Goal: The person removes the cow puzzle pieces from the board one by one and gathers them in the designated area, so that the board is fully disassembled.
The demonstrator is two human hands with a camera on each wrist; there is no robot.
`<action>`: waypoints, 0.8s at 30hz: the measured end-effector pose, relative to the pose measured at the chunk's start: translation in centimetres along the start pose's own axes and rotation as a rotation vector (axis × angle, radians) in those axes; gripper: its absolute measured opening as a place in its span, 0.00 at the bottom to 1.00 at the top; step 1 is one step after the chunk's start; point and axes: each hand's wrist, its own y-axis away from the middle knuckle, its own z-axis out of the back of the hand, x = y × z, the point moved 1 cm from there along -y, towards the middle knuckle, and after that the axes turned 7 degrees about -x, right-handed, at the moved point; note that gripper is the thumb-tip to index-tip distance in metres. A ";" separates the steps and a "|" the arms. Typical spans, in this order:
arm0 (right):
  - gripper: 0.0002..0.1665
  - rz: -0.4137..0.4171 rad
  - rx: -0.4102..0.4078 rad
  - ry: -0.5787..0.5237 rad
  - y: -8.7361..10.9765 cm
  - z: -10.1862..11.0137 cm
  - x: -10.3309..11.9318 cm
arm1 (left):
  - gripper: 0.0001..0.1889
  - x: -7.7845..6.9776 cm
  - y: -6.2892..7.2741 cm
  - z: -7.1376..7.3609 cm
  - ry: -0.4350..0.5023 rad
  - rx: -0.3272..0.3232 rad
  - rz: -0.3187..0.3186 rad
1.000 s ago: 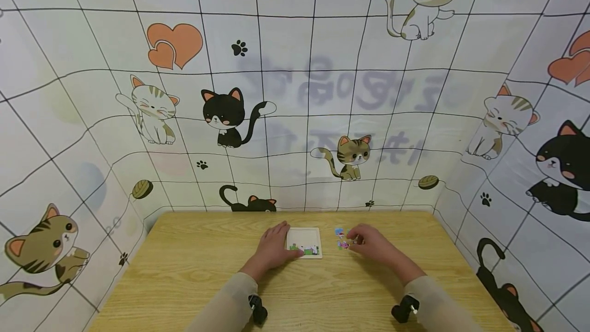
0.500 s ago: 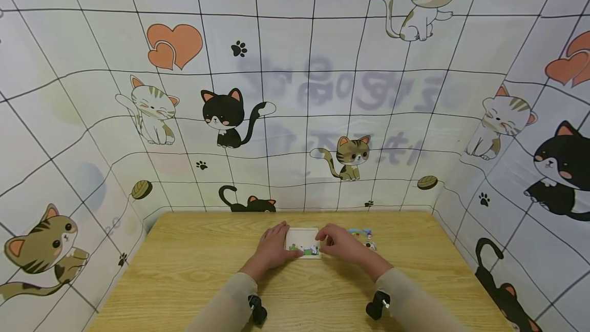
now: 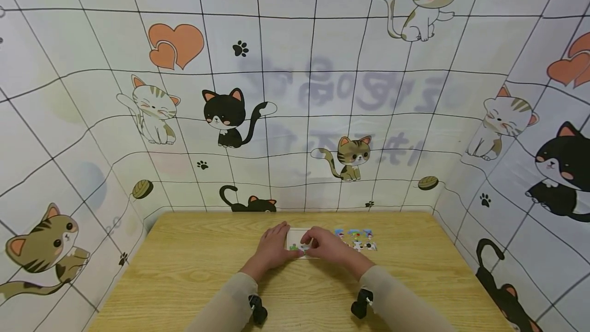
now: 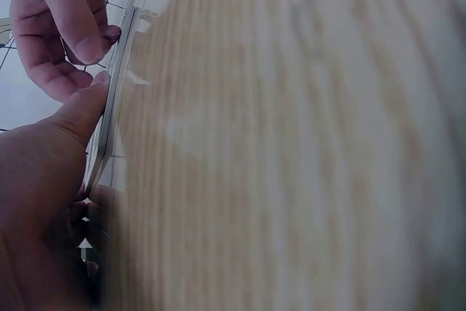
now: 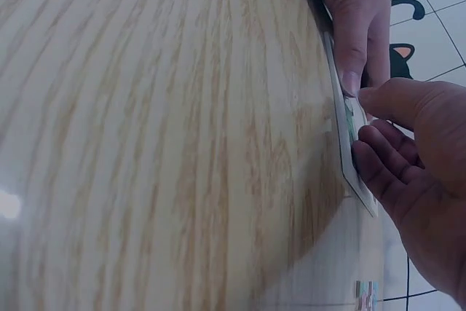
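A small square puzzle board (image 3: 295, 234) with a pale rim lies on the table, colourful pieces along its near side. My left hand (image 3: 273, 246) holds the board at its left, thumb on the near edge; in the left wrist view that thumb (image 4: 87, 107) touches the rim. Over the board is my right hand (image 3: 324, 244), fingertips bunched in a pinch just above the near row. The puzzle piece between them is mostly hidden by the fingers. In the right wrist view, the right hand (image 5: 419, 158) is close beside the left thumb (image 5: 351, 78).
Several loose puzzle pieces (image 3: 354, 232) lie in rows right of the board, partly behind the right hand. The wooden table (image 3: 193, 265) meets a cat-patterned tiled backdrop (image 3: 295, 168) at its back and sides.
My right hand has moved left from the loose pieces to over the board, uncovering more of those pieces. The left hand and the board have stayed put.
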 end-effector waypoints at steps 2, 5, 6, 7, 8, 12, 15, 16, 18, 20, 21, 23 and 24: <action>0.14 -0.002 0.003 0.005 -0.1 -0.1 0.0 | 0.57 0.2 -0.1 -0.2 -0.002 -0.003 -0.001; 0.14 -0.009 0.014 0.008 -0.2 -0.2 0.0 | 0.56 0.4 -0.2 -0.4 0.007 -0.013 -0.007; 0.14 -0.008 0.017 0.008 -0.2 -0.2 0.0 | 0.56 0.5 -0.2 -0.4 0.011 -0.012 -0.008; 0.14 -0.006 0.019 0.009 -0.2 -0.2 0.1 | 0.56 0.5 -0.2 -0.4 0.012 -0.010 -0.009; 0.14 -0.005 0.023 0.009 -0.2 -0.2 0.1 | 0.56 0.5 -0.2 -0.4 0.010 -0.005 -0.008; 0.15 -0.003 0.027 0.014 -0.3 -0.4 0.1 | 0.56 0.5 -0.2 -0.1 -0.019 0.019 -0.009; 0.15 0.018 0.028 0.035 -0.4 -0.5 0.2 | 0.56 0.2 -0.2 0.5 -0.042 0.054 -0.009; 0.15 0.032 0.028 0.044 -0.4 -0.6 0.3 | 0.56 0.1 -0.1 0.8 -0.044 0.066 -0.015; 0.16 0.049 0.033 0.065 -0.5 -0.7 0.4 | 0.56 -0.2 -0.1 1.4 -0.053 0.100 -0.024; 0.17 0.059 0.041 0.084 -0.6 -0.7 0.4 | 0.55 -0.4 -0.1 2.1 -0.046 0.136 -0.034; 0.18 0.060 0.045 0.095 -0.7 -0.7 0.5 | 0.55 -0.5 -0.1 2.5 -0.040 0.154 -0.043; 0.19 0.051 0.056 0.113 -0.8 -0.8 0.6 | 0.54 -0.5 -0.1 3.1 -0.032 0.188 -0.057; 0.20 0.047 0.060 0.117 -0.9 -0.8 0.7 | 0.54 -0.5 -0.1 3.3 -0.020 0.205 -0.062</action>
